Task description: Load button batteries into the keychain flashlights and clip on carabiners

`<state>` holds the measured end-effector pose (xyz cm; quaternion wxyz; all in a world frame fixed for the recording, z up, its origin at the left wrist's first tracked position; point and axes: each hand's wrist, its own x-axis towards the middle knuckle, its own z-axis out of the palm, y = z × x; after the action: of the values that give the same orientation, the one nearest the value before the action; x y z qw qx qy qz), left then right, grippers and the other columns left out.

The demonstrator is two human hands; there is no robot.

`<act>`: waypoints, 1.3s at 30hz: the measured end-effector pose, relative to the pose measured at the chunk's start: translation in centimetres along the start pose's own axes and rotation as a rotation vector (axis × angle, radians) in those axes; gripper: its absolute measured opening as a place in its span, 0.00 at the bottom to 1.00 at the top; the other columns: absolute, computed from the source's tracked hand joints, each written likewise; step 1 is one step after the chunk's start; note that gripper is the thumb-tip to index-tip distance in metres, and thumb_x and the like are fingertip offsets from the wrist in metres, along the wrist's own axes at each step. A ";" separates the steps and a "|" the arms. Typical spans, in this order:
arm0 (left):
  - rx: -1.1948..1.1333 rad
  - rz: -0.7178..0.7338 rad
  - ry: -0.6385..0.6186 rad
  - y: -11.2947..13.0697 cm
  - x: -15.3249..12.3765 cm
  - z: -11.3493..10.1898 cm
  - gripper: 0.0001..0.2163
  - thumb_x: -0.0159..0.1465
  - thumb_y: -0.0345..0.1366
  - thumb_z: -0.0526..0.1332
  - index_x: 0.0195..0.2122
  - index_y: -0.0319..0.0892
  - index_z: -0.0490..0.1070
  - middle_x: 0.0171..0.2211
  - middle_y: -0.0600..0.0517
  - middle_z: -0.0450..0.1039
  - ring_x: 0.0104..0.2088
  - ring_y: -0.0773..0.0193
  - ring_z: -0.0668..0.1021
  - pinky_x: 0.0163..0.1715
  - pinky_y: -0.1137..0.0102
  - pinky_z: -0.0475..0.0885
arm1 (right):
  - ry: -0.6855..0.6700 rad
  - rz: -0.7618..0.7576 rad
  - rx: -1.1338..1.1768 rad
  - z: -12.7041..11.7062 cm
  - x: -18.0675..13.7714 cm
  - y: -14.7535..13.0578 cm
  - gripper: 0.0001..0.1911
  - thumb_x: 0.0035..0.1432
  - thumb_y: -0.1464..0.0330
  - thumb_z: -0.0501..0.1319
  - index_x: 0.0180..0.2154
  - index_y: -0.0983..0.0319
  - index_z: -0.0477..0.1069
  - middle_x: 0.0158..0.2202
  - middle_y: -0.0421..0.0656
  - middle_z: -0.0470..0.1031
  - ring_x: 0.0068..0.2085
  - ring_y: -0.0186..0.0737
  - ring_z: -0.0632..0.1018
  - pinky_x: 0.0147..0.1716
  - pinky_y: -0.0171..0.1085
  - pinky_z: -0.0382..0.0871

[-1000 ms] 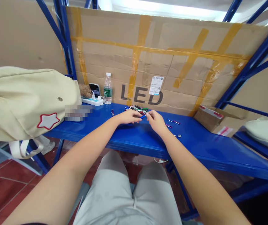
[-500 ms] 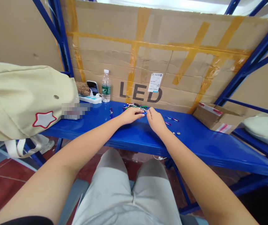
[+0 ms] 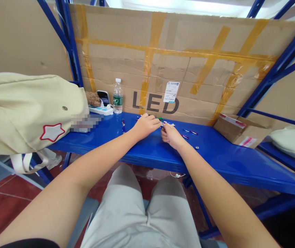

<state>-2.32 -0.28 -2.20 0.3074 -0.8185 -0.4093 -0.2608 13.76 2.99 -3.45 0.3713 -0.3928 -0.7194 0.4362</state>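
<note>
Both hands at mid-table, fingertips meeting in front of the pen pile [image 3: 159,119]; left hand [image 3: 147,124] palm down, fingers bent and reaching toward the right, hiding part of the pile; right hand [image 3: 171,135] curled, finger and thumb drawn close together; something small shows at the meeting point, too little of it visible to name, and which hand has hold of it, if either, I cannot tell; pile lies on the blue table [image 3: 214,162], just behind the fingertips and near the cardboard [image 3: 111,62] marked LED; right of the right hand, a blue-and-purple pen [image 3: 190,131] lies flat, a purple one [image 3: 185,136] closer to the wrist; a small round part [image 3: 196,147] nearer the front edge; left of the left hand, slim pen-like pieces [image 3: 123,126] in line; bottle [image 3: 118,96] upright behind these, beside the power strip [image 3: 102,110]; open box [image 3: 242,131] well off to the right.
</note>
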 end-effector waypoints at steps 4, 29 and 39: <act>-0.139 -0.096 0.024 -0.4 0.0 0.1 0.09 0.67 0.37 0.58 0.43 0.44 0.77 0.39 0.48 0.78 0.41 0.60 0.75 0.38 0.66 0.63 | -0.024 0.042 0.080 -0.5 -0.1 -0.3 0.13 0.61 0.59 0.47 0.26 0.56 0.53 0.14 0.32 0.51 0.14 0.31 0.51 0.14 0.31 0.45; -0.407 -0.067 0.070 -1.3 -0.2 1.4 0.07 0.61 0.34 0.66 0.40 0.41 0.78 0.36 0.50 0.78 0.37 0.64 0.78 0.39 0.71 0.69 | 0.010 -0.013 0.053 -1.0 0.1 0.3 0.25 0.66 0.57 0.50 0.18 0.60 0.57 0.15 0.37 0.60 0.20 0.31 0.60 0.20 0.32 0.53; -0.015 0.059 0.060 -0.3 0.0 0.1 0.14 0.71 0.38 0.51 0.37 0.46 0.76 0.35 0.50 0.78 0.38 0.61 0.74 0.35 0.64 0.58 | -0.138 0.113 0.049 -0.6 -0.4 -0.3 0.26 0.67 0.53 0.40 0.20 0.58 0.53 0.12 0.33 0.48 0.13 0.30 0.49 0.14 0.32 0.46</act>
<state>-2.58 -0.08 -2.19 0.3211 -0.8243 -0.3736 -0.2790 14.37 2.74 -3.04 0.3051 -0.3929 -0.7090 0.4998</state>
